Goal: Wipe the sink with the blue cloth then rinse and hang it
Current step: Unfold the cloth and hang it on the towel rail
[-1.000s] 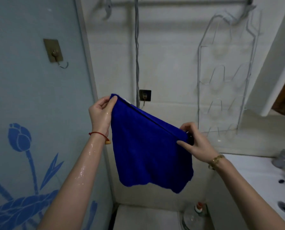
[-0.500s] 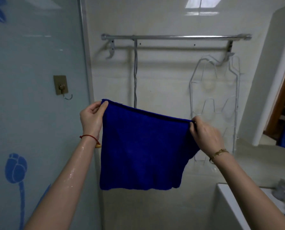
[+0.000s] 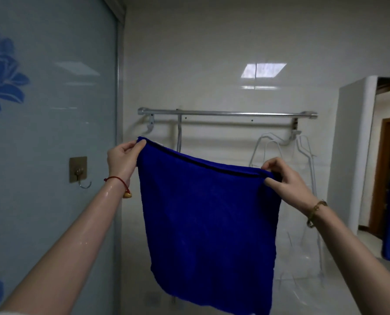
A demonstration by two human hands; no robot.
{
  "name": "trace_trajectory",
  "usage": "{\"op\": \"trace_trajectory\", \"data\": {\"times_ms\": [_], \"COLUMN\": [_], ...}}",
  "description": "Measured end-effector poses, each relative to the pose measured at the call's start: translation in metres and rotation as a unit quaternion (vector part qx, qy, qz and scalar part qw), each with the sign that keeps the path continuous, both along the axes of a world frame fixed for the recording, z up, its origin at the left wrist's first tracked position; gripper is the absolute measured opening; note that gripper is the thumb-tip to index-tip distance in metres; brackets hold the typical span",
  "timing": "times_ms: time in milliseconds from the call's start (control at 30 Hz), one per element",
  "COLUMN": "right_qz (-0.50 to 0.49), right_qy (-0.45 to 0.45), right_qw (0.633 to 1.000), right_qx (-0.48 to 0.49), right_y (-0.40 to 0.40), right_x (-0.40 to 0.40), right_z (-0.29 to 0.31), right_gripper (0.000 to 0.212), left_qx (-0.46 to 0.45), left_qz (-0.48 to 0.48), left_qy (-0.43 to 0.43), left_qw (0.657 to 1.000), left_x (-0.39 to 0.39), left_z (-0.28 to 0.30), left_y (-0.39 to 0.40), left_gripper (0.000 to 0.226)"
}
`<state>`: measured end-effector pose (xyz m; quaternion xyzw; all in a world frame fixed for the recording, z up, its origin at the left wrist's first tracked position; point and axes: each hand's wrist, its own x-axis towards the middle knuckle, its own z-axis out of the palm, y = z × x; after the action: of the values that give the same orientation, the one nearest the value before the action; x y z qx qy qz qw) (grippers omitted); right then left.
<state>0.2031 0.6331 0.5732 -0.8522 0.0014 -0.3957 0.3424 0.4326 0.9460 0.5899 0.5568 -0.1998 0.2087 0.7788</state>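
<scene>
Raised nearer the towel rail (image 3: 225, 113), blue cloth (image 3: 208, 226) hangs spread below it, top edge sloping right; left hand (image 3: 121, 160) and right hand (image 3: 287, 181) pinch its upper corners.

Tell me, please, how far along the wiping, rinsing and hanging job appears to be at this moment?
Wiping cannot be checked, since the sink is out of view; the wet left forearm suggests rinsing is done. In hand: the left hand and right hand pinch the blue cloth by its top corners, spread open. Left: draping it over the towel rail above, which it does not yet touch.
</scene>
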Motion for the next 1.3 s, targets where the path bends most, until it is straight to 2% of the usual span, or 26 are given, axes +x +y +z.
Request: {"op": "trace_trajectory", "data": {"times_ms": [100, 200, 367, 433, 500, 633, 800, 900, 1200, 1300], "right_qz": [0.003, -0.060, -0.178, -0.201, -0.190, -0.118, -0.146, -0.166, -0.144, -0.160], "right_qy": [-0.040, -0.089, -0.112, -0.130, -0.138, -0.159, -0.210, -0.266, -0.366, -0.381], "right_qw": [0.999, 0.993, 0.972, 0.966, 0.970, 0.980, 0.967, 0.949, 0.919, 0.910], "right_qx": [-0.007, -0.051, -0.103, -0.101, -0.063, 0.037, -0.008, -0.039, -0.010, -0.021], "right_y": [-0.012, -0.025, -0.054, -0.061, -0.064, -0.077, -0.100, -0.112, -0.143, -0.155], "right_x": [0.002, 0.005, 0.019, 0.025, 0.032, 0.048, 0.072, 0.093, 0.173, 0.191], "right_z": [0.022, 0.046, 0.091, 0.108, 0.124, 0.160, 0.220, 0.262, 0.368, 0.387], "right_gripper": [0.014, 0.006, 0.015, 0.014, 0.012, 0.011, 0.016, 0.011, 0.016, 0.020], "left_qx": [0.003, 0.013, 0.018, 0.012, 0.005, 0.014, -0.036, -0.067, -0.139, -0.163], "left_qz": [0.014, 0.042, 0.084, 0.084, 0.077, 0.023, -0.043, -0.060, -0.081, -0.095], "left_qy": [-0.011, -0.031, -0.061, -0.062, -0.062, -0.050, -0.076, -0.108, -0.193, -0.225], "left_qw": [1.000, 0.999, 0.994, 0.995, 0.995, 0.998, 0.996, 0.990, 0.968, 0.956], "left_x": [0.005, 0.006, -0.002, -0.001, 0.000, 0.015, 0.032, 0.051, 0.133, 0.154], "left_z": [0.021, 0.046, 0.087, 0.101, 0.116, 0.150, 0.212, 0.256, 0.370, 0.390], "left_y": [-0.005, -0.013, -0.034, -0.044, -0.055, -0.074, -0.099, -0.112, -0.165, -0.182], "left_gripper": [0.024, 0.016, 0.023, 0.015, 0.010, 0.023, 0.023, 0.024, 0.026, 0.018]}}
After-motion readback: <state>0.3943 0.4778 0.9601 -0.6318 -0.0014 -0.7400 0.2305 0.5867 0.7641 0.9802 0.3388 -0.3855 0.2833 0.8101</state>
